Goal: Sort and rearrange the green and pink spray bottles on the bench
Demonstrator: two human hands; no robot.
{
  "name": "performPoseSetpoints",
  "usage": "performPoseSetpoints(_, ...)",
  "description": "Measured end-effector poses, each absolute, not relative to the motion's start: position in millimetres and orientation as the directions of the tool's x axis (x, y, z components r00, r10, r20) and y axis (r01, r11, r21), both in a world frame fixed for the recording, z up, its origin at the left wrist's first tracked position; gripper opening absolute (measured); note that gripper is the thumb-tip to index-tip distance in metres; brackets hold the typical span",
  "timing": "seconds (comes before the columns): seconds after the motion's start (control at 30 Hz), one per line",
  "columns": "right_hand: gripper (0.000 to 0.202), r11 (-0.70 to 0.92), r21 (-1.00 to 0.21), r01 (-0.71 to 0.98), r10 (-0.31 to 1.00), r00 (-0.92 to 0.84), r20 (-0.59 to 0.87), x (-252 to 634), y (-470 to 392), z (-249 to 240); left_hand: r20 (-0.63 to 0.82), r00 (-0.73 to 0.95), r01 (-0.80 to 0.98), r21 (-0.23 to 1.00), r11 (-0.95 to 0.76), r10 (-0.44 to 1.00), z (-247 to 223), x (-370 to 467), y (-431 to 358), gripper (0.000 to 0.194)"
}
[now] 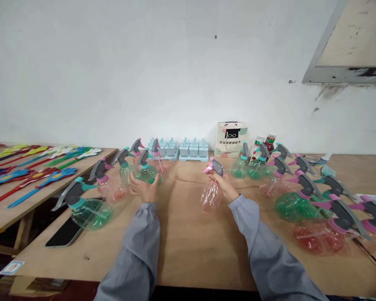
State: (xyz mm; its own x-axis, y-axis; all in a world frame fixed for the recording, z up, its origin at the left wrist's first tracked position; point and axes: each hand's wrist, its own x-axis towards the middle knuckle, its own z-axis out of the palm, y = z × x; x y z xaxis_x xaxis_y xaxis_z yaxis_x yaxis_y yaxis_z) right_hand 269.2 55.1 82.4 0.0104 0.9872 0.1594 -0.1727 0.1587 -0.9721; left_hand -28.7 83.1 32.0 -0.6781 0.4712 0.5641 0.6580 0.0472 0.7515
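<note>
My right hand (225,187) grips a clear pink spray bottle (210,198) around its neck, just under the grey and pink trigger head. The bottle is upright over the middle of the table. On the left, my left hand (144,189) has its thumb and fingers around a green spray bottle (149,172) with a grey and teal head; the palm hides part of it. Close by that hand stand another green spray bottle (124,171), a pink spray bottle (111,189) and a pink one (161,163) behind.
Several pink and green spray bottles (296,205) crowd the right side. At the back are light-blue ice-pop moulds (193,149), a paper bag (231,140) and red-labelled bottles (269,144). A phone (64,233) lies front left. Colourful hand-shaped sticks (44,184) cover the left table.
</note>
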Motion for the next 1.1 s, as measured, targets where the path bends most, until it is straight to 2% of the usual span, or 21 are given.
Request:
performPoseSetpoints(0.03,0.028,0.131,-0.963,-0.237,0.99,-0.023,0.14,269.3,52.3,87.9,0.53,-0.669,0.653,0.754,0.071,0.52,30.7,-37.1,88.0,0.101)
performPoseSetpoints(0.1,0.031,0.087,-0.943,-0.323,0.988,-0.096,0.123,269.6,45.9,98.8,0.484,-0.639,0.655,0.75,0.093,0.598,26.0,-48.2,95.7,0.096)
performPoseSetpoints(0.2,0.033,0.061,-0.927,-0.371,0.972,-0.188,0.14,271.1,37.5,110.0,0.463,-0.632,0.665,0.736,0.128,0.622,18.3,-49.1,100.6,0.082)
performPoseSetpoints(0.27,0.034,0.052,-0.926,-0.373,0.962,-0.229,0.147,272.7,34.4,112.8,0.466,-0.629,0.678,0.72,0.147,0.623,13.9,-39.1,97.7,0.08)
performPoseSetpoints(0.5,0.038,0.029,-0.915,-0.402,0.948,-0.279,0.152,272.8,30.7,119.9,0.485,-0.314,0.795,0.604,-0.053,0.816,-1.6,29.5,55.4,0.08)
performPoseSetpoints(0.73,0.043,-0.049,-0.92,-0.389,0.969,-0.241,0.05,275.4,29.8,120.6,0.487,-0.196,0.81,0.569,-0.14,0.851,-3.2,52.1,33.7,0.08)
performPoseSetpoints(0.87,0.032,-0.127,-0.944,-0.305,0.977,-0.203,-0.066,275.5,32.0,116.2,0.483,-0.196,0.809,0.571,-0.138,0.853,-2.1,48.9,35.9,0.079)
performPoseSetpoints(0.97,0.031,-0.113,-0.955,-0.274,0.97,-0.24,-0.046,272.0,30.0,119.3,0.476,-0.2,0.81,0.572,-0.129,0.857,-2.2,48.6,36.6,0.079)
performPoseSetpoints(1.1,0.034,-0.096,-0.942,-0.322,0.969,-0.246,-0.014,267.8,25.2,125.1,0.463,-0.199,0.806,0.578,-0.125,0.864,-0.7,49.4,35.0,0.081)
